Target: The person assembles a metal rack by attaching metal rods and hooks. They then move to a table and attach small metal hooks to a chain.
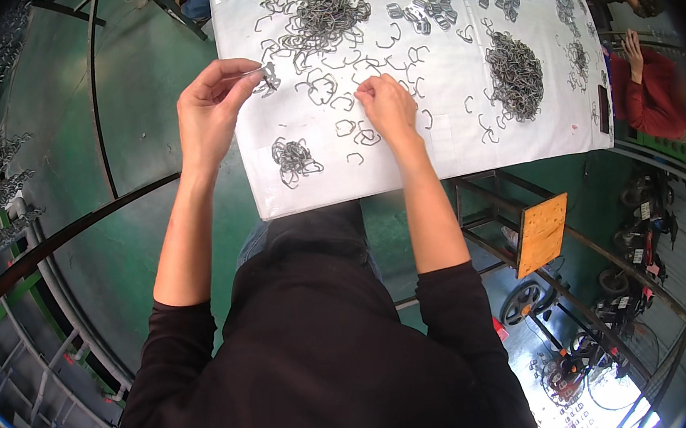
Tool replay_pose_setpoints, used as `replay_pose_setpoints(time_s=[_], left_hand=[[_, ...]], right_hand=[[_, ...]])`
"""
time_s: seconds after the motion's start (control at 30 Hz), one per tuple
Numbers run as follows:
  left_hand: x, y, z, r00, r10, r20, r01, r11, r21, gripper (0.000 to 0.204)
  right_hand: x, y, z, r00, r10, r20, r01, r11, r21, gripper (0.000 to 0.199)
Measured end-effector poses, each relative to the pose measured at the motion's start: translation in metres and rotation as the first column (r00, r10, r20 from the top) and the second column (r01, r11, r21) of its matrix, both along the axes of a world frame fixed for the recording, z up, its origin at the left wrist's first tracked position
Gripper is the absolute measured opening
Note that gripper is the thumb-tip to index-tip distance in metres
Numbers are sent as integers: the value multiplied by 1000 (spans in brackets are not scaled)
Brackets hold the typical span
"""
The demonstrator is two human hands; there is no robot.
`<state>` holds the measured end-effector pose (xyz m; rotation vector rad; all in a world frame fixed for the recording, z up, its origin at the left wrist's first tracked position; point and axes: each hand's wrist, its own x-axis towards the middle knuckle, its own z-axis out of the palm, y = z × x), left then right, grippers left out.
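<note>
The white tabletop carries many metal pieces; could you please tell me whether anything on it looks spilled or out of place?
Nothing plainly odd stands out. Loose bent wire pieces lie scattered around the right hand, outside the dense heap farther right, so that patch looks untidy; any damage is too small to tell.

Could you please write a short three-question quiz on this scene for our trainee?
1. Multiple choice: What lies nearest the lower-left corner of the white tabletop?
A) a black wheel
B) a small pile of bent metal pieces
C) a pair of gloves

2. True or false: The person's right hand is above the tabletop.

3. Fill in the blank: The orange board below the tabletop is on the person's ____ side.

Key: 1. B; 2. True; 3. right.
</note>
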<state>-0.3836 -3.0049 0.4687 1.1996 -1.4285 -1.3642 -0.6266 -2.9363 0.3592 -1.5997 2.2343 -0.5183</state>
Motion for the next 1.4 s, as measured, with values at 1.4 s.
replay_pose_setpoints(time_s=[1.4], left_hand=[[-232, -87, -96, 831, -83, 550, 294, 905, -308, 26]], right_hand=[[-83, 35, 115, 750, -65, 658, 527, 659, -536, 14]])
